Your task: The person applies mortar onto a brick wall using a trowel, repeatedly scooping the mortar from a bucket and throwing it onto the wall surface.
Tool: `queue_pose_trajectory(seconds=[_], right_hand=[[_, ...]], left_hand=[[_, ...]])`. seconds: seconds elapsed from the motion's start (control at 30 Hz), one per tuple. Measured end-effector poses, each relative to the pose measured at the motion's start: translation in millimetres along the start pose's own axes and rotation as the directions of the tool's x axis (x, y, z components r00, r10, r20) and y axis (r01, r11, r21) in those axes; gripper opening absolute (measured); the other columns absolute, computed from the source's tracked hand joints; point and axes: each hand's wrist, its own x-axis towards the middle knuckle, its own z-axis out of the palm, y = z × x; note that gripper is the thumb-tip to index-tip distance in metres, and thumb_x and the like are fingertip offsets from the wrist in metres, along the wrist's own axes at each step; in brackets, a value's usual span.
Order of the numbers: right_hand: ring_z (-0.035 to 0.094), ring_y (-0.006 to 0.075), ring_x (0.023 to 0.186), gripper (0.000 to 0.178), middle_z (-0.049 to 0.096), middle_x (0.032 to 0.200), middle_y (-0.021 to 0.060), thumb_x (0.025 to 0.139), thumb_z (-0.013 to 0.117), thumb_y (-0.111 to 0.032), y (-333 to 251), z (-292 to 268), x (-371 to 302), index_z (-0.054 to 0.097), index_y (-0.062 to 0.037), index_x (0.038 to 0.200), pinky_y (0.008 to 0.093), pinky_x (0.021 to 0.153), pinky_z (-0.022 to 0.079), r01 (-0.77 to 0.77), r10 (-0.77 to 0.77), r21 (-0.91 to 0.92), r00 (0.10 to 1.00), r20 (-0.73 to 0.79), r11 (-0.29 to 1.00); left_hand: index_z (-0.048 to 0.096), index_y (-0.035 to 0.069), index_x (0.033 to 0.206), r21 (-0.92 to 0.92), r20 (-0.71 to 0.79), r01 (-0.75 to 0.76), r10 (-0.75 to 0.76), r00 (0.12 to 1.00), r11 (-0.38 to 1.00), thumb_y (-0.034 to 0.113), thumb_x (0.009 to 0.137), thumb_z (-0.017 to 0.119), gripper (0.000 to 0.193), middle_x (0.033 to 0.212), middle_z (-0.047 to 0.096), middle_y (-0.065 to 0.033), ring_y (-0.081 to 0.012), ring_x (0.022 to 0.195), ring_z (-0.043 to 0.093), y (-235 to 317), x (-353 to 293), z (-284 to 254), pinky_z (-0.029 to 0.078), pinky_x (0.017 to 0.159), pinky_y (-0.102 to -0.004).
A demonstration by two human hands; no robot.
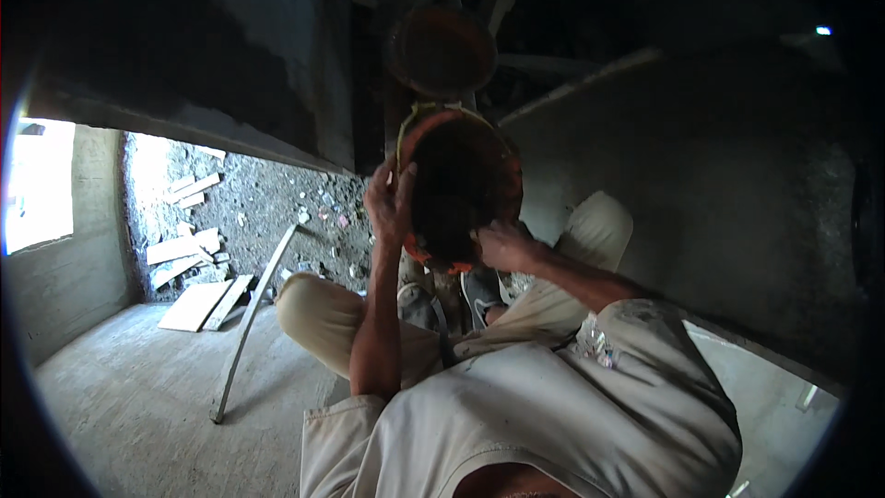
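Observation:
Between my knees is an orange bucket (514, 186), its dark mouth facing up toward me. A pale yellowish handle or cord runs along its far left rim. My left hand (391, 201) grips the bucket's left rim, thumb at the inside edge. At the near right of the mouth, my right hand (506, 246) is closed, its fingers curled inward. What it holds is lost in the dark interior. The bucket's contents are too dark to make out. Just beyond it stands a second reddish round container (444, 51).
A long plank (253, 323) leans at my left. Past it, pale boards (196, 304) lie by rubble-strewn ground (277, 194). A dark wall or panel (737, 194) rises on my right, another dark slab (230, 55) at upper left. Beams are dim ahead.

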Motion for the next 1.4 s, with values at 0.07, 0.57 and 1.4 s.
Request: queue_pose_trajectory(seconds=[0.07, 0.57, 1.4], right_hand=[[0.064, 0.0378, 0.088, 0.027, 0.064, 0.09, 0.0259, 0.085, 0.051, -0.018, -14.6, -53.9, -5.6, 0.059, -0.0028, 0.105, 0.0495, 0.078, 0.05, -0.031, 0.029, 0.05, 0.999, 0.042, 0.998], [0.066, 0.0377, 0.078, 0.03, 0.068, 0.084, 0.0173, 0.08, 0.059, -0.023, 9.6, -57.3, 21.3, 0.063, -0.0059, 0.105, 0.0451, 0.068, 0.054, -0.161, 0.148, 0.091, 0.979, 0.138, 0.983], [0.065, 0.029, 0.066, 0.022, 0.066, 0.083, 0.0156, 0.079, 0.057, -0.023, 21.1, 6.5, 29.0, 0.066, -0.0067, 0.091, 0.0424, 0.061, 0.053, 0.567, -0.483, -0.301, 0.818, 0.312, 0.766]], left_hand=[[0.061, -0.002, 0.114, 0.044, 0.041, 0.069, -0.071, 0.997, 0.997, 0.016, 0.086, 0.066, 0.033, 0.094, 0.067, -0.0129, -0.0132, 0.081, 0.061, 21.7, 6.0, 1.7, 0.048, 0.07, -0.0262], [0.06, -0.003, 0.116, 0.05, 0.044, 0.024, -0.026, 0.999, 0.998, 0.016, 0.088, 0.064, 0.034, 0.097, 0.066, -0.0112, -0.0102, 0.083, 0.06, 20.3, 9.0, 8.9, 0.048, 0.072, -0.025], [0.057, -0.006, 0.119, -0.022, 0.033, 0.005, -0.004, 0.999, 1.0, 0.014, 0.089, 0.062, 0.036, 0.099, 0.065, -0.0096, -0.0098, 0.086, 0.059, 13.6, 18.8, 7.7, 0.047, 0.076, -0.0227]])
